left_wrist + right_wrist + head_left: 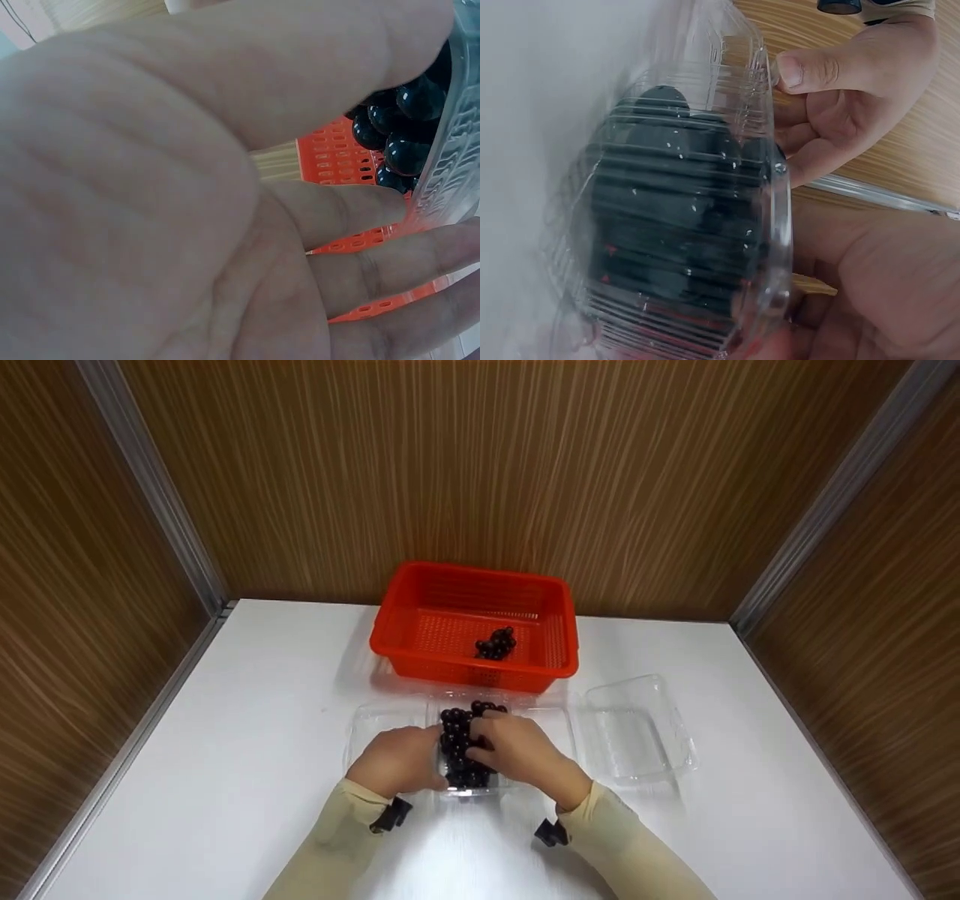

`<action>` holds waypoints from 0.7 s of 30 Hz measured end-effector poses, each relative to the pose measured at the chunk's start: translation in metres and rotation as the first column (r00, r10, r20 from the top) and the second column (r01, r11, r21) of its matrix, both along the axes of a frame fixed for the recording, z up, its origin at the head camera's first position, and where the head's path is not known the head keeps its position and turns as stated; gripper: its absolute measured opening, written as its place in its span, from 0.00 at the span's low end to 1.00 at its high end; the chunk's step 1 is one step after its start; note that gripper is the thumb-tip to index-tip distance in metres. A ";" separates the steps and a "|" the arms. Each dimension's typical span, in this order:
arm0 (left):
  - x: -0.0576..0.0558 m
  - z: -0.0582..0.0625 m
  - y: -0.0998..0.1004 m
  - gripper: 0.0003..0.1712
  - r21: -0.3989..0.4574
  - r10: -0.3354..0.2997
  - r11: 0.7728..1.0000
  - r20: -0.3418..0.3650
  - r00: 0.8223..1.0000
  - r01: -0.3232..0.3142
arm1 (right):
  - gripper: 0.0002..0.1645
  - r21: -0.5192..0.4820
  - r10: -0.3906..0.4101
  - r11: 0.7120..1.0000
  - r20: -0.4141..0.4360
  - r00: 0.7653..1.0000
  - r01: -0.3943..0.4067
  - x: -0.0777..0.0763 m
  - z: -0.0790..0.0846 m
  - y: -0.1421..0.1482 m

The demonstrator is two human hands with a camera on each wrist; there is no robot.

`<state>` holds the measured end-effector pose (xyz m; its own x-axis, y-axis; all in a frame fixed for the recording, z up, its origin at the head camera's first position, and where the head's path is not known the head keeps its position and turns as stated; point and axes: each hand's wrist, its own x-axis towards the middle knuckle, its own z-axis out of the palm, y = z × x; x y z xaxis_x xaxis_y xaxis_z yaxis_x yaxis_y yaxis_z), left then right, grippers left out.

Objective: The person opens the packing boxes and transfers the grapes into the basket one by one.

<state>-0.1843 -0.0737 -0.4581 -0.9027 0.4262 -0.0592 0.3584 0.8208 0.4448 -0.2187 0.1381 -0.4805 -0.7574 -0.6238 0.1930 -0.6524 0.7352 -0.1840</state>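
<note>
A clear plastic box [469,792] stands on the white tabletop with dark grapes [454,735] in it. My left hand [397,757] holds the box at its left side. In the left wrist view, that hand's thumb [360,52] reaches the ribbed wall, and its other fingers stretch toward the same wall. My right hand [521,746] is over the box's right part, fingers bent onto the grapes. In the right wrist view the grapes [675,202] show through the box wall, and the right fingertips are partly hidden.
Behind the box stands a red perforated basket [472,666] with a small bunch of grapes [495,645] inside. Another clear plastic container [637,742] lies to the right. Clear lid flaps [375,720] spread beside the filled box. Wood-grain panels [465,472] enclose the tabletop.
</note>
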 end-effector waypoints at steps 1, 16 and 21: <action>0.000 -0.001 0.000 0.28 -0.003 -0.001 1.000 0.003 1.000 0.001 | 0.12 0.001 -0.001 1.000 0.006 1.000 0.001 0.000 -0.001 -0.001; 0.001 -0.001 0.000 0.29 0.011 -0.020 1.000 -0.011 1.000 0.020 | 0.18 -0.046 -0.065 0.997 0.067 0.996 0.068 0.002 -0.006 -0.007; 0.000 -0.001 0.000 0.29 0.011 -0.020 1.000 0.003 1.000 0.020 | 0.15 -0.046 -0.061 0.997 0.025 0.998 0.062 0.002 -0.009 -0.006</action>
<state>-0.1845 -0.0733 -0.4593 -0.8939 0.4446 -0.0572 0.3729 0.8085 0.4553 -0.2163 0.1319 -0.4891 -0.7987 -0.5666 0.2025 -0.6013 0.7640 -0.2339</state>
